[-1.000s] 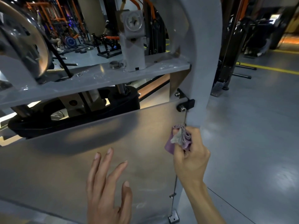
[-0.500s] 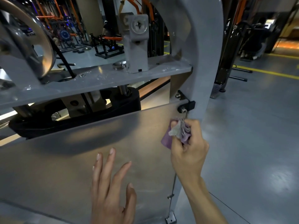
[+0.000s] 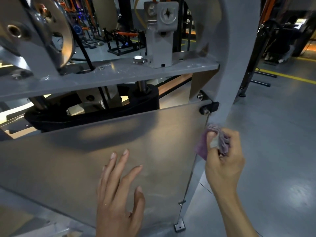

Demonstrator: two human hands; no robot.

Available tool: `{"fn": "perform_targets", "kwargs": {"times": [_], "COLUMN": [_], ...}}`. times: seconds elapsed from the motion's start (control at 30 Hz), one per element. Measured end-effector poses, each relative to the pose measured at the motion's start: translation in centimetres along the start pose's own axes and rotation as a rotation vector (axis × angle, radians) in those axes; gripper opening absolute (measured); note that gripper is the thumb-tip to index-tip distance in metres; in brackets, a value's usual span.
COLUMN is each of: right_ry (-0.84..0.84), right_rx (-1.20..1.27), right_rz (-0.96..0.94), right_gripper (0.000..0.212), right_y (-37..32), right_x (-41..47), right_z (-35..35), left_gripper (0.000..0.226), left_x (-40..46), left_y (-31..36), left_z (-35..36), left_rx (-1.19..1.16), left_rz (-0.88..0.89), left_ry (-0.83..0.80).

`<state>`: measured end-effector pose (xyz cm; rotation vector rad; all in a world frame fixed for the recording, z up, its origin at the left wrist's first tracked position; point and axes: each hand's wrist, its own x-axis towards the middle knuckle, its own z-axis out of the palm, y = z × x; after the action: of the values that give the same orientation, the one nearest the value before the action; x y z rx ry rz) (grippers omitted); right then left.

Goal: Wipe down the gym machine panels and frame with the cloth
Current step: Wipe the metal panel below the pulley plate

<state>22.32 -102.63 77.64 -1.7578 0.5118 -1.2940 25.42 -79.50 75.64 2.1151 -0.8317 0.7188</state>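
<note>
Head view looks down at a brushed silver metal panel (image 3: 106,151) filling the middle and nine o'clock side. At four o'clock the right hand (image 3: 224,161) is clenched around a crumpled purple cloth (image 3: 220,142), pressing it against the panel's right edge where it meets the curved grey painted frame upright (image 3: 225,82). Just above the cloth, toward twelve o'clock, sits a black bolted bracket (image 3: 209,107). At six o'clock the left hand (image 3: 118,199) is spread flat with fingers apart, gripping nothing, over the panel's lower part.

cloth (image 3: 220,142): purple, bunched | against grey frame (image 3: 229,79) | beside panel (image 3: 119,142)
</note>
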Motion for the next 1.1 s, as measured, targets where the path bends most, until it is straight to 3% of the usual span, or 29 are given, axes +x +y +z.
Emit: {"fn": "perform_targets", "kwargs": {"times": [0.13,0.3,0.5,0.63,0.73,0.9,1.1], "right_ry": [-0.133,-0.247,-0.143,-0.118,-0.116,-0.037,-0.002], "right_rx": [-0.035,-0.14,-0.113,0.109,0.187,0.164,0.006], "right_rz": [0.057,-0.052,0.055,0.176,0.261,0.235,0.045], "right_gripper": [0.02,0.036,0.035,0.054,0.033,0.012,0.029], "right_y": [1.1,2.3,2.5,1.8,1.1,0.7,-0.6], "right_x": [-1.9,-3.3,-2.8,-2.7,-2.4,-2.2,-4.2], "right_z": [-1.1,-1.8,-2.1,-1.3,-0.7,0.0,3.1], "left_gripper": [0.033,0.03,0.03,0.03,0.03,0.03,0.031], "left_x": [-0.2,-0.7,-1.4,-1.4,-1.5,-1.8,-2.0], "left_y": [-0.4,-0.4,-0.5,-0.5,-0.5,-0.7,-1.0], "left_z": [-0.7,-1.0,-0.9,-0.7,-0.8,-1.1,-1.1], "left_rx": [-0.014,-0.021,-0.048,-0.065,-0.073,-0.077,-0.08], "left_rz": [0.005,-0.02,-0.025,-0.02,-0.027,-0.043,-0.045], "left_ry": [-0.029,-0.021,-0.036,-0.038,-0.038,-0.03,-0.046]}}
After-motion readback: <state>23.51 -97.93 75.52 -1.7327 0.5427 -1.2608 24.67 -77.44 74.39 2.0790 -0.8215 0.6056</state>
